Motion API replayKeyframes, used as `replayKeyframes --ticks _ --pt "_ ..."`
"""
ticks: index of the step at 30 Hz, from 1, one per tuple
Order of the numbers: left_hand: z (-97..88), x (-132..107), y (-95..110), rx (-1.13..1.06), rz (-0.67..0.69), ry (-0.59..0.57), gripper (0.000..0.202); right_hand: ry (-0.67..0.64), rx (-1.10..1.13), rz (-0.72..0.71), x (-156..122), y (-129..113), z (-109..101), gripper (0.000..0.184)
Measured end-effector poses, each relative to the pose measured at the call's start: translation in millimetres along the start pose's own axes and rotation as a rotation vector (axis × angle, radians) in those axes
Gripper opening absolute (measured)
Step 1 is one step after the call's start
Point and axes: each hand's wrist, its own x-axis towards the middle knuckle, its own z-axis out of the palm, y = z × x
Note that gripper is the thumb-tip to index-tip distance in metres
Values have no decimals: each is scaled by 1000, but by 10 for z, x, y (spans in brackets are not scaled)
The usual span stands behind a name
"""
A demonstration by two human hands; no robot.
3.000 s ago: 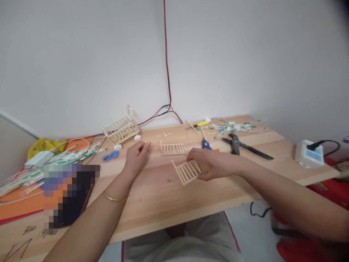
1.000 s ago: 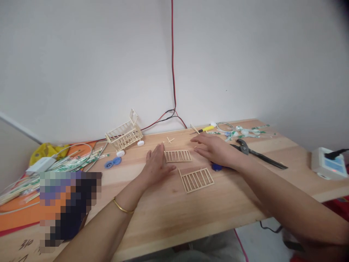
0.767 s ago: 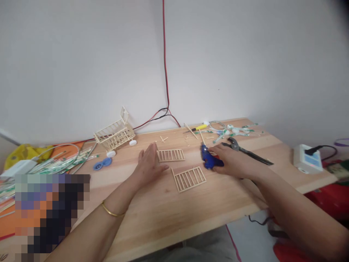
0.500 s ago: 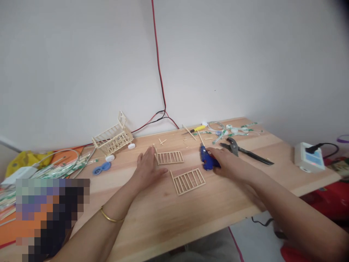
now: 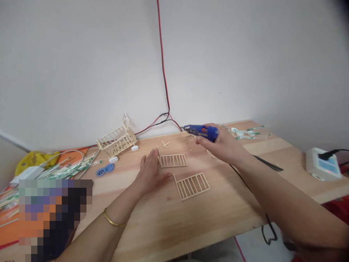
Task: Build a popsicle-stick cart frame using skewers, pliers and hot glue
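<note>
My right hand [image 5: 219, 145] is wrapped round a blue hot glue gun [image 5: 200, 131], raised over the back of the table with its nozzle pointing left. Flat on the wood, my left hand [image 5: 152, 173] has its thumb apart from the fingers. Its fingers rest against the left end of a small slatted frame [image 5: 173, 161] made of thin wooden sticks. A second slatted frame [image 5: 192, 186] lies closer to me, just right of the left thumb. To the left stands a small stick cart [image 5: 117, 141] with white cap wheels, beside two blue caps [image 5: 105, 170].
Short stick pieces [image 5: 164, 144] lie near the wall. Behind my right forearm are black tool handles [image 5: 268, 162] and green-and-white wrappers [image 5: 247, 134]. A white power box [image 5: 323, 163] sits at the right, bundled sticks [image 5: 64, 165] at the left. The glue gun's cord [image 5: 240, 177] crosses the table.
My right hand has gripped the glue gun and lifted it from the table, turning its nozzle to the left. My left hand stays by the frame. The view has shifted slightly.
</note>
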Motion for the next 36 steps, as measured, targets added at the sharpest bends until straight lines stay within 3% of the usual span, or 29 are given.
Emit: replayKeyframes --ticks 4,9,12,16,36 --pt "22 -8 -18 18 1 -3 95 -270 132 49 178 -138 147 43" --pt "18 -21 -31 12 22 -13 96 -439 100 -131 283 -128 317 37" --pt "-14 -27 -7 2 13 -31 94 -477 119 -266 327 -84 336 37" --pt "-28 -28 -1 -3 8 -50 95 -503 145 -325 381 -6 353 41" --pt "36 -31 -39 5 20 -54 105 -517 149 -186 408 50 527 45"
